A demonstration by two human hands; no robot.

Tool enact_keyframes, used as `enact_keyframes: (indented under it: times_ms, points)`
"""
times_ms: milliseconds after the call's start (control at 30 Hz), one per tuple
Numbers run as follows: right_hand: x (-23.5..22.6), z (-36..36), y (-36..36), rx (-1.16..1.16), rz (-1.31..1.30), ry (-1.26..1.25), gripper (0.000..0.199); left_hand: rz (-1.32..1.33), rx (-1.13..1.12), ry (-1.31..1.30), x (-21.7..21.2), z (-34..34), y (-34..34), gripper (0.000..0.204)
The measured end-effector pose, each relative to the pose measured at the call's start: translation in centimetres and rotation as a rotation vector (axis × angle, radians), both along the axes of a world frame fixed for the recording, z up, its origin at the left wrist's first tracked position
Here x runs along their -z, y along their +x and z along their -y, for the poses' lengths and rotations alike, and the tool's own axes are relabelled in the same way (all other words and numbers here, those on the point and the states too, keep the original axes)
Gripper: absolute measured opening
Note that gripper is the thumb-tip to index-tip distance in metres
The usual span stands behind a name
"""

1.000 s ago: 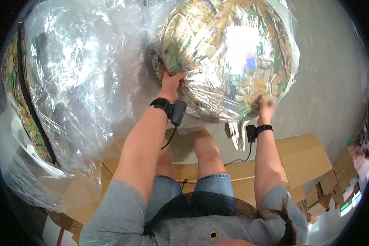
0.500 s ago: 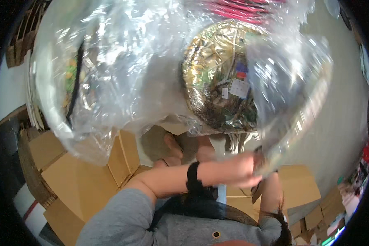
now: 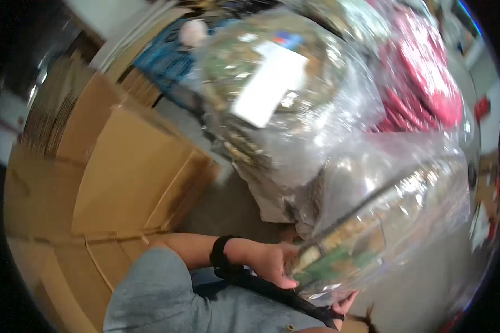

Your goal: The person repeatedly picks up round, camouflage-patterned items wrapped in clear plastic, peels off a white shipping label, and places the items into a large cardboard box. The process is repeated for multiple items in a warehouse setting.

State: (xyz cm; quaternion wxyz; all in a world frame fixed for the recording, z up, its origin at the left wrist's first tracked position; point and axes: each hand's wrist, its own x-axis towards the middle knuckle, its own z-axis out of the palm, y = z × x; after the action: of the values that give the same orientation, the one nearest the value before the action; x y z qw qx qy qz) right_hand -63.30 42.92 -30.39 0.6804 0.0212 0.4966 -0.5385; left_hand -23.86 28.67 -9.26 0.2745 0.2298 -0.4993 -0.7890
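Note:
Close to my body at the lower right, I hold a flat camouflage-patterned pack in clear plastic, tilted up with its far end to the right. My left hand, with a black band at the wrist, is closed on its near left end. Under the lower edge of the pack shows my right hand, fingers curled against it; its palm is hidden. Beyond them lies a round camouflage pack in clear plastic, with a white card on top. Neither hand touches that one.
Large open cardboard boxes fill the left side. Pink plastic-wrapped packs are piled at the far right. Behind the boxes are a blue crate and stacked flat cardboard. Grey floor shows between box and pile.
The view has turned, bringing the boxes higher at left. The pack at my left hand, blurred and upright before, now lies slanted nearer my body, with my right hand visible at it.

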Motion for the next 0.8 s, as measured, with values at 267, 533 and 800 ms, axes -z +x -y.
enact_keyframes:
  times_ms: [267, 533, 800]
  points:
    - [-22.1, 7.8, 12.1, -0.262, -0.063, -0.203, 0.052, -0.037, -0.797, -0.184, -10.7, -18.0, 14.0, 0.054]
    - [-27.5, 15.2, 30.2, -0.767, -0.183, -0.562, 0.038, -0.329, -1.585, 0.004, -12.9, -32.9, 25.3, 0.036]
    - [-35.7, 17.1, 52.4, -1.298, 0.222, -0.439, 0.028, -0.408, -2.095, 0.003, -14.8, -39.0, 27.5, 0.045]
